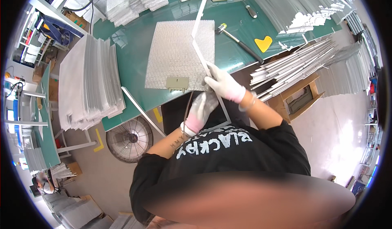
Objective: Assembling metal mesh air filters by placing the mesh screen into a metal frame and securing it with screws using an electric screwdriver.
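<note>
My right hand [224, 83], in a white glove, is closed on a long, thin white frame strip [201, 57] with bends along it. The strip runs from the far edge of the table, past my hands, to a corner near my shirt. My left hand [201, 110], in a grey-smudged white glove, is closed on the same strip just nearer to me; its fingertips are partly hidden. Under the strip a silvery mesh sheet [171, 49] lies on the green table [136, 66]. A small olive-grey plate [177, 83] rests at its near edge. A thin brown strip [188, 108] hangs beside my left hand.
A hammer [241, 43], a yellow scraper [263, 44] and a screwdriver [250, 11] lie right of the mesh. Stacked mesh sheets [92, 82] stand left; white strips [294, 66] are piled right, above a cardboard box [304, 98]. A floor fan [130, 139] stands below the table's left end.
</note>
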